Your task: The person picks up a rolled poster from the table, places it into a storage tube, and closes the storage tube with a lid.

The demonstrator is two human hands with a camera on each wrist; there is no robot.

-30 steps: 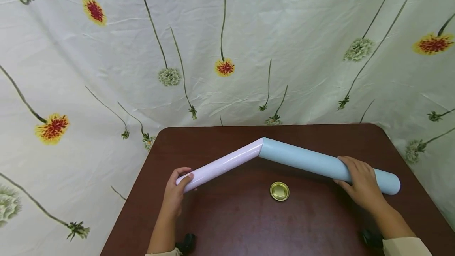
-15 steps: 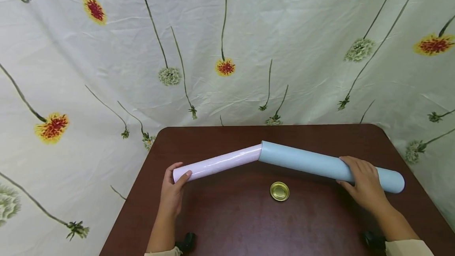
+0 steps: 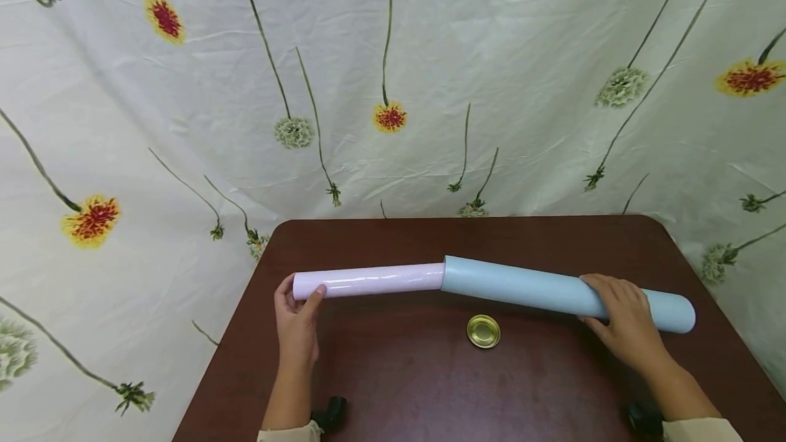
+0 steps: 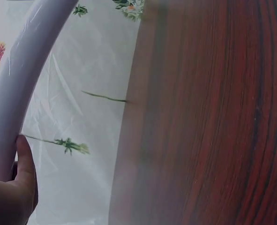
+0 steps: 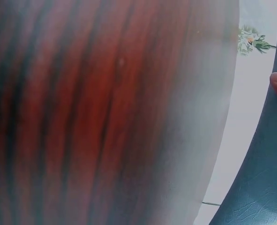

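Observation:
My left hand point(image 3: 297, 329) grips the outer end of a shiny pale lilac tube point(image 3: 374, 280), thumb on the near side. The lilac tube's other end meets the wider mouth of a light blue tube point(image 3: 516, 285) and looks tucked just inside its rim. From above, my right hand point(image 3: 626, 322) holds the blue tube near its far right end. The two tubes form an almost straight line with a slight bend at the joint. In the left wrist view the thumb lies along the lilac tube point(image 4: 26, 61); the right wrist view shows one fingertip on the blue tube point(image 5: 265, 164).
A small round gold-coloured dish point(image 3: 483, 331) rests on the dark brown wooden table point(image 3: 417, 387), in front of the joint. A white flowered cloth point(image 3: 344, 19) hangs behind the table. Dark wrist devices point(image 3: 330, 415) show at both wrists.
The lilac tube's left end has risen and moved left in the view, while the joint has sunk lower. The bend between the tubes has flattened. My right hand stays almost in place.

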